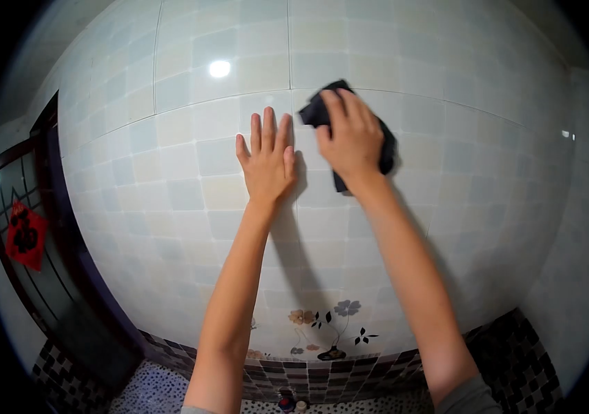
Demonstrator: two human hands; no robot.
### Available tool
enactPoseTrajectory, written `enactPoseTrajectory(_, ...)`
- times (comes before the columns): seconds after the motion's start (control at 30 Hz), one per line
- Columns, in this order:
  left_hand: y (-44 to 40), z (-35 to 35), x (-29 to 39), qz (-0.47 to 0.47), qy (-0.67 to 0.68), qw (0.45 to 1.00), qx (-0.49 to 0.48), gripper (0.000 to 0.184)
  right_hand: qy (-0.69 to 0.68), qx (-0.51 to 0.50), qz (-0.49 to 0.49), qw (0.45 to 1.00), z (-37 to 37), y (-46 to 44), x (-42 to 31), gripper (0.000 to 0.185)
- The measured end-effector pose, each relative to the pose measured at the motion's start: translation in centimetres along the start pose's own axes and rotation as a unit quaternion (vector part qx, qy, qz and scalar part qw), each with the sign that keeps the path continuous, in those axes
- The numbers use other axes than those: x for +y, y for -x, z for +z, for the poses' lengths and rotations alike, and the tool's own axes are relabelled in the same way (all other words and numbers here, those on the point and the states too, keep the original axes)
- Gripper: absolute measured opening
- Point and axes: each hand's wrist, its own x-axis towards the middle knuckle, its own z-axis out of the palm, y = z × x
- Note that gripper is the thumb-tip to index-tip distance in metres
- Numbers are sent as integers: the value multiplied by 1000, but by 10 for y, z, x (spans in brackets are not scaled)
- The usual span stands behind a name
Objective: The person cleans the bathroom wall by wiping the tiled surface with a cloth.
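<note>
Pale checked tiles cover the wall [191, 228] in front of me. My left hand [267, 165] lies against it with the fingers spread, holding nothing. To its right, my right hand [355, 138] presses a black cloth [387, 155] to the tiles. The cloth sticks out above the fingers and on both sides of the palm; the part beneath the hand is hidden. Both arms reach up from the bottom of the view.
A dark-framed glass door [60, 297] with a red paper sign [26, 236] stands at the left. Low on the wall is a flower decoration [332, 331] above dark mosaic tiles [308, 376]. Two small round objects [286, 403] sit at the bottom by the pebble-patterned floor [149, 390].
</note>
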Motion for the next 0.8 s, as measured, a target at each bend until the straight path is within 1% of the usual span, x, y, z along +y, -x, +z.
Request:
enactPoseTrajectory(0.1,1,1,-4,-16,43,999,-2,60,-15,-7,-55,998,17,0,-23,52)
enactPoseTrajectory(0.2,1,2,-5,-3,2,1000,8,65,-30,-22,-50,998,9,2,-21,55)
enactPoseTrajectory(0.23,0,1,-6,-6,8,1000,10,65,-30,-25,-65,997,7,2,-18,56)
enactPoseTrajectory(0.37,-1,-2,-3,-9,22,1000,4,63,-3,-19,-71,997,2,2,-12,56)
enactPoseTrajectory(0.67,0,-8,-3,-5,12,1000,-7,58,43,-12,-7,999,-23,9,23,65)
enactPoseTrajectory(0.8,-4,-11,10,-22,25,999,-8,56,56,-6,30,998,-37,8,45,62)
